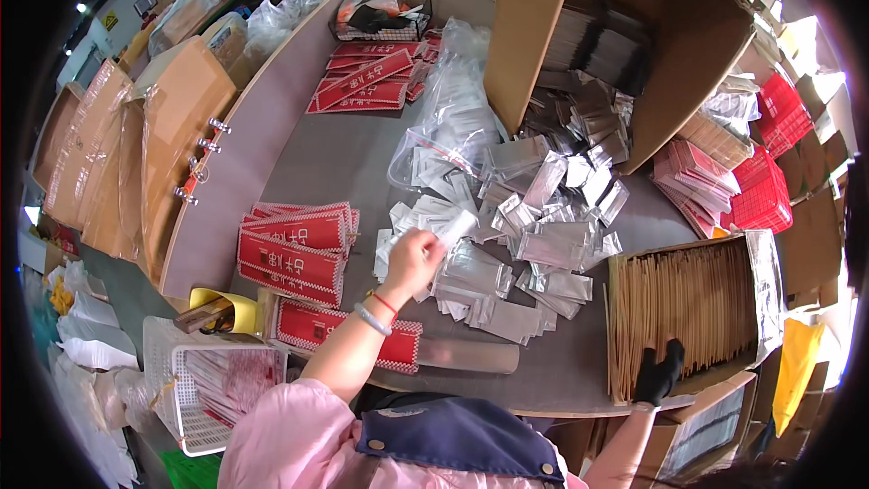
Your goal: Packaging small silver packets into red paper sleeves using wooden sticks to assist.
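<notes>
A small white packet (459, 228) is pinched in the fingers of my left hand (415, 263), over the near left part of a loose heap of silver foil packets (543, 244). White packets mixed into the heap lie under and around that hand. At the right, my right hand (659, 374) wears a black glove with bare fingertips. Its fingers are spread apart on the near edge of a tight row of brown paper sleeves (697, 303), which stand upright in an open carton (765, 290). I see no sleeve lifted out of the row.
Red printed packets (291, 249) lie stacked at left, with another pile (362, 77) farther back. One red packet (398, 350) lies near the front edge. A large carton (529, 27) spills foil packets at the back. A white basket (172, 358) stands lower left.
</notes>
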`<state>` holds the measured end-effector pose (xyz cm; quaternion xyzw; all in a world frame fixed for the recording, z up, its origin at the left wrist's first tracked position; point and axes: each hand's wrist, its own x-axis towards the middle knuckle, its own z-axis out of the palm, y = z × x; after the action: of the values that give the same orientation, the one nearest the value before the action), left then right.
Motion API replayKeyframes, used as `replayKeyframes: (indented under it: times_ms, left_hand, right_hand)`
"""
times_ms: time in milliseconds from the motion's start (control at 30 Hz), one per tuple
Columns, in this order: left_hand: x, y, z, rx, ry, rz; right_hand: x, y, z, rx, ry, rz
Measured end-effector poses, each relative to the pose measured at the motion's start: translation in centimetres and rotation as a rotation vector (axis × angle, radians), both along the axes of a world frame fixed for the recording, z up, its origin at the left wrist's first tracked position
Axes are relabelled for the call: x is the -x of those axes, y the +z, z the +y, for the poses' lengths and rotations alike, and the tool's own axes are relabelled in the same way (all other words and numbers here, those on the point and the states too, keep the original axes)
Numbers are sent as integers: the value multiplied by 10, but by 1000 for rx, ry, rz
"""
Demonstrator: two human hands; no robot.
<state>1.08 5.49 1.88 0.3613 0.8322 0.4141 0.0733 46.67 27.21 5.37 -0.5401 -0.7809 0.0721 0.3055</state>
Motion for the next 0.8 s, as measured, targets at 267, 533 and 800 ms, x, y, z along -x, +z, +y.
replayKeyframes:
  times_ms: [267,533,800]
  left_hand:
    - [-21,2,7,238,-368,339]
    - [-39,27,0,22,-351,29]
    - [-108,42,-77,275,-496,121]
  right_hand:
    - [-17,-12,50,320,-210,-552]
    - [-42,-35,50,48,-153,-371]
    - [48,30,-20,8,275,-309]
